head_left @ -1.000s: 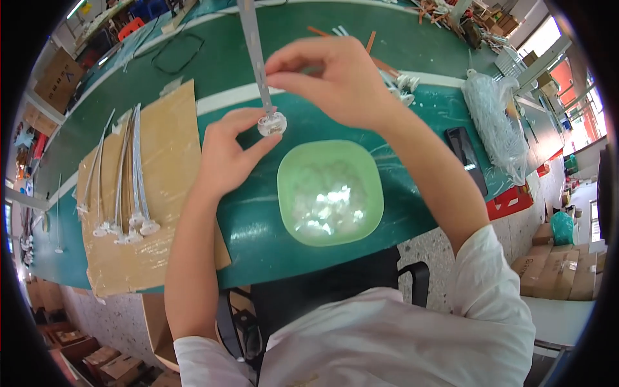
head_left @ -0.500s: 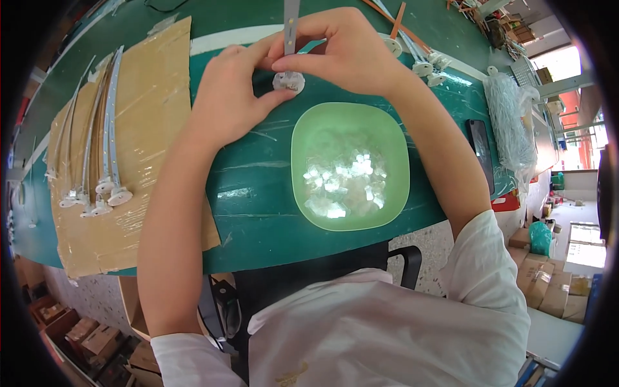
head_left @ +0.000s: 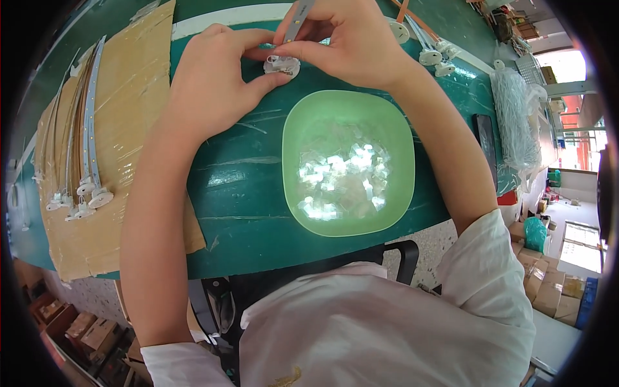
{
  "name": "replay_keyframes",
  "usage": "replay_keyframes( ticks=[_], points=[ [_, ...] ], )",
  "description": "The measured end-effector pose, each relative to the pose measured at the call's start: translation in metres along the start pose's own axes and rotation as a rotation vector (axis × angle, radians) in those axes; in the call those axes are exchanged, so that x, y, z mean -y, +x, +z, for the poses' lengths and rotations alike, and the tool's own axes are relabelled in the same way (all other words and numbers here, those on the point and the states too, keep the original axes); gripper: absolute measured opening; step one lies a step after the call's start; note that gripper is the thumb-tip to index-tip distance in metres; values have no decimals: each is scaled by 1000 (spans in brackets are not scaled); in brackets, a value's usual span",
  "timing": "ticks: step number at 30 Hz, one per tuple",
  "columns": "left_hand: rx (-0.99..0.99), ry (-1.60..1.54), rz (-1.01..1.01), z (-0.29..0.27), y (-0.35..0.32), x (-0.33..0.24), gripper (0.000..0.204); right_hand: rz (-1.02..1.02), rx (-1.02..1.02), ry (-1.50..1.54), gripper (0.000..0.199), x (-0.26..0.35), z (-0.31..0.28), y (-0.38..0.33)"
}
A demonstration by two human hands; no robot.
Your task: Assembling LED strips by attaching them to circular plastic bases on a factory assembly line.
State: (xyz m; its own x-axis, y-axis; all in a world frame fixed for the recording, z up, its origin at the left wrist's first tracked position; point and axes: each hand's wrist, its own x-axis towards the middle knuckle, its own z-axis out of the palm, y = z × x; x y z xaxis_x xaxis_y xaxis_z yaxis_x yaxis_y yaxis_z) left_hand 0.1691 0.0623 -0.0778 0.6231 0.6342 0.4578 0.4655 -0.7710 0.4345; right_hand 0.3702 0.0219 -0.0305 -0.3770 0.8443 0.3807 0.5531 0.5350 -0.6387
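At the table's far side, my left hand [head_left: 209, 84] is closed on a round, whitish clear end cap [head_left: 282, 66], its thumb against the near edge. My right hand [head_left: 354, 45] pinches a narrow grey LED strip [head_left: 298, 22] between thumb and fingers, just above the cap. The strip leans right at its top, which leaves the picture. Whether its lower end sits in the cap is hidden by my fingers. Nearer to me, between my forearms, stands a light green bowl [head_left: 348, 103] holding many small, shiny clear pieces [head_left: 342, 174].
On the left, several LED strips [head_left: 92, 116] with round white ends lie on cardboard [head_left: 142, 129]. More strips with white discs [head_left: 431, 57] lie at the far right. A dark phone [head_left: 483, 142] and a bundle of clear plastic [head_left: 516, 116] are by the right edge.
The LED strip has gone from upright to leaning right at its top. Both hands stay at the end cap. My view has shifted slightly, and the bowl appears a little larger.
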Motion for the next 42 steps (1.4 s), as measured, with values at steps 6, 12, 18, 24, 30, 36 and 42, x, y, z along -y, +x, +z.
replay_keyframes(
  ticks=[6,12,18,24,30,36,42],
  points=[
    [9,-9,-14,-2,0,0,35,62,-29,62,14,-7,3,-4],
    [14,-18,-25,-3,0,2,34,37,-29,-16,14,-3,4,-3],
    [52,-24,-59,-6,0,3,39,71,17,55,12,-5,3,3],
    [-87,-399,-29,-3,-1,-4,38,167,-66,201,16,-1,-16,3],
    [-4,-1232,-164,-15,-19,-57,35,194,-160,576,19,44,-43,-22],
    [131,-1406,-105,-19,-32,-68,38,251,-309,637,19,71,-34,-49],
    [49,-1655,-138,-10,-33,-73,35,-515,-697,-151,27,41,-10,-81]
  ],
)
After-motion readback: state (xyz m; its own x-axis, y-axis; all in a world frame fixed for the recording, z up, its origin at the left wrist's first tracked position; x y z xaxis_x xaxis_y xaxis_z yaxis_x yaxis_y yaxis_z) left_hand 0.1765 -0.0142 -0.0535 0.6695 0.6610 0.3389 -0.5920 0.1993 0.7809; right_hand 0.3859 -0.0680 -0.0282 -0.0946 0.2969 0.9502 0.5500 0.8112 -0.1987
